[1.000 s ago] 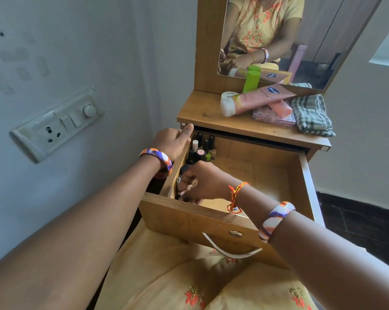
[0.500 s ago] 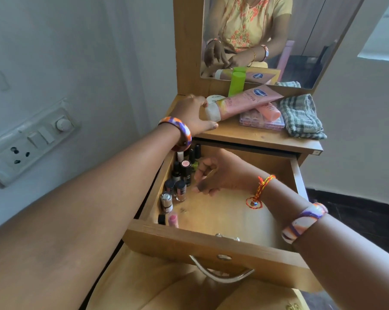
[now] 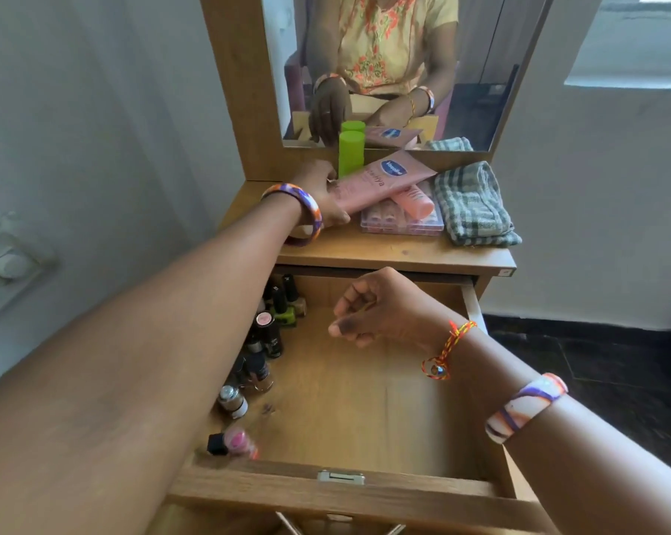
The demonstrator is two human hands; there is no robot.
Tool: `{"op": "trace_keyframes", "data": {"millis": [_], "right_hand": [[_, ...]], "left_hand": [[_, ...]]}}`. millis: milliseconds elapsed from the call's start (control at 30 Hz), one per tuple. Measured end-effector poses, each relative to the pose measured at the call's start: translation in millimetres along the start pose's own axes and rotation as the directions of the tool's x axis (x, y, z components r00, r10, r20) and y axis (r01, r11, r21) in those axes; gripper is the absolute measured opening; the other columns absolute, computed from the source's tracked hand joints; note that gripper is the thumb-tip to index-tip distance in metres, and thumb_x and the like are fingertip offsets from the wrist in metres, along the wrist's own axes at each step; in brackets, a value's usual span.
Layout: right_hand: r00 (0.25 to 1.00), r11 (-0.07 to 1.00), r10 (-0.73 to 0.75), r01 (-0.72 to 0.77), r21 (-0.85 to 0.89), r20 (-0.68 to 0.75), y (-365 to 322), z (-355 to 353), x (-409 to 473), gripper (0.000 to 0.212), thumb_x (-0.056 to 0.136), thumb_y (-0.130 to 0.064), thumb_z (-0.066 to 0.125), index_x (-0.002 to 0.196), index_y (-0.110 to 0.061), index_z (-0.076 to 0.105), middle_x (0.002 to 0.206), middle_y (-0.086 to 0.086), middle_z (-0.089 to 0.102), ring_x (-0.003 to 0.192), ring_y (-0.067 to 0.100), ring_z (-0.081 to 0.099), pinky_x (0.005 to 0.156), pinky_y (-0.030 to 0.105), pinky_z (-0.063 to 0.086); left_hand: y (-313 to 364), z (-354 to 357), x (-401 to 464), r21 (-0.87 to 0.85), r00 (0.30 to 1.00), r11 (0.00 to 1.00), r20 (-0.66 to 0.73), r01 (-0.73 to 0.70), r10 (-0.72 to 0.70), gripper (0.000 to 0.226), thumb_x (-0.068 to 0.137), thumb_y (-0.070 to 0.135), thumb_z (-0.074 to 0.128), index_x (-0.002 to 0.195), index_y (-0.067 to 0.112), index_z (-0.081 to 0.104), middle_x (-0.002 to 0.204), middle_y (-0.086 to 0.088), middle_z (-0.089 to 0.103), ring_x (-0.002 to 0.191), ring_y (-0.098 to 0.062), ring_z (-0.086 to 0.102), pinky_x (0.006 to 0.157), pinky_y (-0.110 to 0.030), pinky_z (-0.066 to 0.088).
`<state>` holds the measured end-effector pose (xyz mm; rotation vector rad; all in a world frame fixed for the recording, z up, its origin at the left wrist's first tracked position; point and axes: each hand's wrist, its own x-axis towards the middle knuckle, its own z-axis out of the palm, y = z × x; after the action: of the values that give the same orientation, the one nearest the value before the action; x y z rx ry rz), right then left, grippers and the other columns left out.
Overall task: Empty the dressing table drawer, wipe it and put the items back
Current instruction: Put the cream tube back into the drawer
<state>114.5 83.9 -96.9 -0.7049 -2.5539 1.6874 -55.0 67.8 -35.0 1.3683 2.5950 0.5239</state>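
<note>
— Where is the left hand (image 3: 322,195)?

— On the table top, at its back left corner, wrapped around the pink tube (image 3: 380,183). It looks soft and light; hold it near the cap.

— And the right hand (image 3: 380,314)?

— Loosely curled, holding nothing, over the drawer (image 3: 364,403). The nail polish bottles (image 3: 272,334) stand along its left wall: glass, smooth, fragile.

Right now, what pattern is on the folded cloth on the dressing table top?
A grey-green and white check on the folded cloth, seen in the head view.
</note>
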Motion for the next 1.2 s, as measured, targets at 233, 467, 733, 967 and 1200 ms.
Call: {"op": "trace_keyframes", "data": {"millis": [233,467,733,967,1200], "right_hand": [[0.999,0.999,-0.026,0.027,0.031,-0.034,-3.5,-11.8,-13.1,0.016,0.072,-0.009,0.078,0.080,-0.007,0.065,0.066,0.007,0.064,0.056,0.012,0.060,0.059,0.025,0.057],[0.956,0.976,0.214,-0.214,0.022,-0.202,8.3,-37.5,-21.5,0.011,0.085,-0.002,0.064,0.080,-0.004,0.054,0.064,0.011,0.059,0.043,0.012,0.059,0.053,0.028,0.058],[0.943,0.984,0.166,-0.140,0.109,-0.289,13.5,-44.1,-42.1,0.021,0.095,-0.022,0.051,0.078,-0.015,0.060,0.075,0.005,0.061,0.058,0.014,0.060,0.053,0.026,0.055],[0.994,0.852,0.105,-0.102,-0.513,-0.023,21.4,-16.8,-55.2,0.021,0.081,-0.018,0.070,0.100,-0.010,0.069,0.088,0.000,0.067,0.078,0.013,0.062,0.077,0.027,0.053],[0.984,0.771,0.163,-0.086,-0.631,0.065,40.7,8.4,-59.3,0.046,0.077,-0.014,0.074,0.121,-0.010,0.061,0.115,0.007,0.065,0.101,0.021,0.063,0.086,0.026,0.053]], "left_hand": [[-4.4,-18.2,-28.7,-0.108,0.988,0.993,-0.151,-0.050,0.033,0.060,0.074,0.015,0.077,0.127,0.004,0.050,0.127,-0.012,0.056,0.116,-0.026,0.054,0.090,-0.028,0.042],[-25.9,-37.7,-97.7,-0.158,0.941,0.987,0.329,-0.026,0.077,0.062,0.063,0.006,0.083,0.120,0.013,0.059,0.115,-0.002,0.064,0.108,-0.018,0.059,0.100,-0.034,0.046],[-8.3,15.7,-132.5,0.062,0.815,0.984,0.570,-0.168,0.103,0.061,0.062,0.016,0.085,0.116,0.016,0.057,0.112,0.000,0.063,0.105,-0.017,0.059,0.093,-0.030,0.050],[11.1,69.6,-149.1,0.297,0.801,0.895,0.590,-0.332,0.101,0.057,0.064,0.026,0.083,0.108,0.010,0.051,0.112,-0.007,0.057,0.100,-0.024,0.057,0.075,-0.030,0.048],[6.4,97.0,-152.6,0.360,0.759,0.844,0.646,-0.398,0.083,0.054,0.063,0.018,0.082,0.109,0.010,0.055,0.106,-0.009,0.058,0.095,-0.025,0.060,0.081,-0.036,0.057]]}}
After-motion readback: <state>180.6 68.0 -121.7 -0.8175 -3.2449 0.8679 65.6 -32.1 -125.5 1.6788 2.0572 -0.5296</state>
